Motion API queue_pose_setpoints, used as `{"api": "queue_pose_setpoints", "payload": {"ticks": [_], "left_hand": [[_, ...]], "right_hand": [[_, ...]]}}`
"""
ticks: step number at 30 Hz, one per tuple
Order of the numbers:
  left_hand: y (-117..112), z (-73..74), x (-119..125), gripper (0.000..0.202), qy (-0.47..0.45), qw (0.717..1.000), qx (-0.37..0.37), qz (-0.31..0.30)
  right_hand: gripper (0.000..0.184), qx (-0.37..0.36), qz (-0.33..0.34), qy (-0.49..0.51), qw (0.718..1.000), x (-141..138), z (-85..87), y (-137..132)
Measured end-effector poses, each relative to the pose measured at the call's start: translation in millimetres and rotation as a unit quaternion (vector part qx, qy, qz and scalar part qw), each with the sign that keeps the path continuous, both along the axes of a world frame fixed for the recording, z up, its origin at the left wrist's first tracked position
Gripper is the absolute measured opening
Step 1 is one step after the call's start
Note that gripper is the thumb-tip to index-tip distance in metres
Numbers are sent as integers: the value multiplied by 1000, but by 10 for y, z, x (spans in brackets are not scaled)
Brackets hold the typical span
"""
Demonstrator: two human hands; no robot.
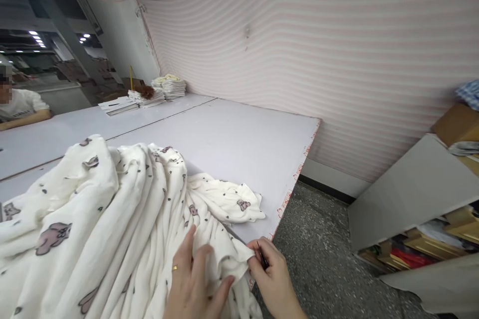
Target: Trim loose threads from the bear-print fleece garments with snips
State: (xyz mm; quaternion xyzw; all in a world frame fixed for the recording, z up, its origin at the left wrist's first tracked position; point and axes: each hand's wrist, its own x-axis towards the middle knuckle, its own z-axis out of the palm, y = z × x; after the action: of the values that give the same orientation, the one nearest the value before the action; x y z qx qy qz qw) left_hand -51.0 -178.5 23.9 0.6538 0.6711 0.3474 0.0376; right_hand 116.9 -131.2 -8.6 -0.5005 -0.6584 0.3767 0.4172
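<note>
Heaped white cloth (138, 219), printed with brownish-pink bears and small dark marks, lies in long folds over the left and front of the table. My left hand (194, 276), with a gold ring on one finger, rests on the cloth, fingers apart. Just right of it, my right hand (271, 274) pinches a corner of the same cloth near the table edge. A thin dark tool (263, 257) sits inside that hand; its kind is mostly hidden. Beyond both hands, a narrower gathered piece of the cloth (228, 199) spreads toward the table's right side.
The pale table (247, 132) has red-marked tape along its right edge. Paper stacks (119, 104) and folded cloth (174, 87) stand at the back. A striped sheet (299, 50) hangs behind. Shelving (404, 194) stands right, across the speckled floor (318, 239). A person (22, 104) leans at far left.
</note>
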Motion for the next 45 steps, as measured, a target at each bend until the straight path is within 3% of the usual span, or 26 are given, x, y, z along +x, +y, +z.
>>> {"api": "queue_pose_setpoints", "payload": {"ticks": [3,7,10,13,16,18,20,22,24,26,28,33,35,38,43,45], "left_hand": [[83,92,30,27,94,987,109,-66],[157,55,-12,18,-26,976,62,-207],[141,-28,-33,14,-137,968,-3,-210],[132,-50,-25,21,-169,962,-49,-206],[168,-38,-26,14,-234,946,-119,-192],[202,-36,-35,19,-327,912,-187,-160],[231,-34,-43,26,-428,860,-241,-136],[251,-15,-47,30,-501,812,-266,-138],[265,25,-50,30,-521,793,-273,-157],[270,73,-51,28,-493,806,-271,-184],[266,110,-45,29,-449,830,-265,-200],[229,113,23,30,-327,901,-253,-132],[224,94,48,29,-304,913,-247,-118],[236,52,52,29,-360,890,-258,-110],[254,-36,34,35,-532,805,-252,-76],[253,-56,43,35,-537,805,-242,-72]], "right_hand": [[12,32,22,-12,999,-10,59,-73],[14,82,-17,-24,996,-33,91,-93],[15,97,-54,-31,993,-33,112,-71],[16,125,-36,-45,991,-41,134,-40],[14,156,-40,-84,983,-69,131,5],[11,165,-61,-114,978,-84,128,35],[11,162,-49,-107,980,-87,143,50],[11,152,13,-66,986,-79,181,45],[17,130,69,-32,989,-73,228,31],[22,90,88,-22,992,-80,265,22],[14,49,90,-17,995,-101,273,22],[23,59,49,-34,996,-175,180,38],[23,60,24,-48,997,-191,155,52],[20,14,28,-41,999,-157,194,77],[11,-9,86,-27,996,9,296,47],[17,14,78,-42,996,31,286,20]]}}
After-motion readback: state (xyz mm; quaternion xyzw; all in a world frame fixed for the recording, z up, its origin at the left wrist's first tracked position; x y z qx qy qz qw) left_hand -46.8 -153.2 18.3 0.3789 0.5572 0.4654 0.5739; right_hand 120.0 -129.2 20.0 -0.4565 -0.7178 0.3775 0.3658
